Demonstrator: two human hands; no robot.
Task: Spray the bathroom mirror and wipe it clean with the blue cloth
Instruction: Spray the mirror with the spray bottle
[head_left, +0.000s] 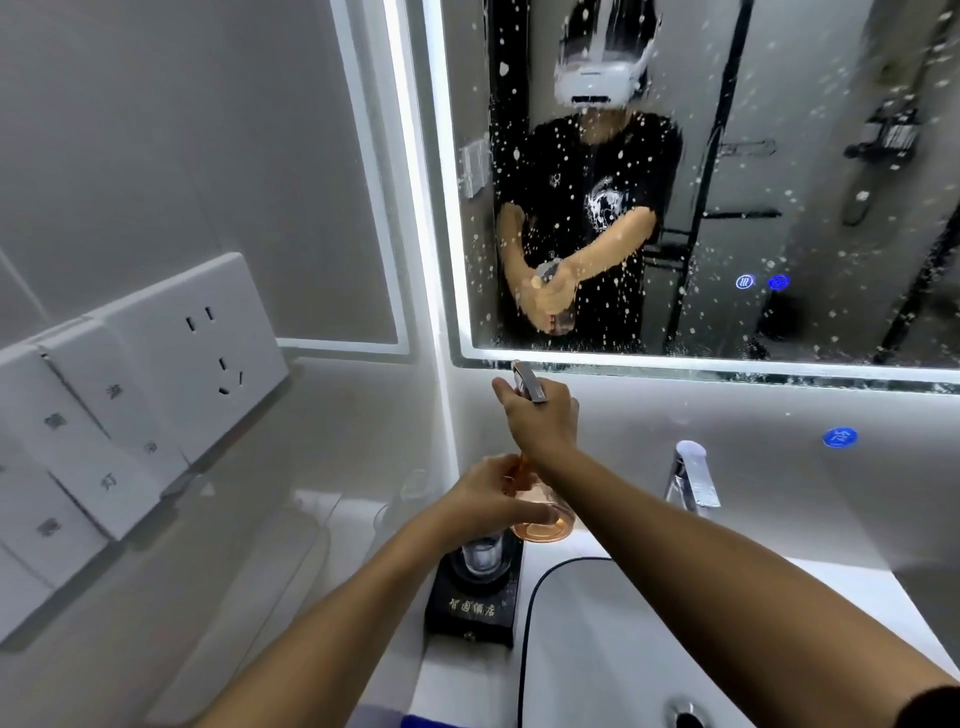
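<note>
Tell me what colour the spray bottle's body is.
Translucent orange-pink, seen in the head view: spray bottle.

Glossy droplet-flecked mirror (810, 171), clear amber plastic bottle (545, 519), chrome tap (693, 478), glossy white basin (597, 649)

One mirror (779, 208), one spray bottle (543, 519), one faucet (691, 478), two hands.

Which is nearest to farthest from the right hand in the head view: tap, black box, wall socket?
From the right hand:
1. Tap, to its right, by the basin.
2. Black box, below it, on the counter.
3. Wall socket, far left on the side wall.
</note>
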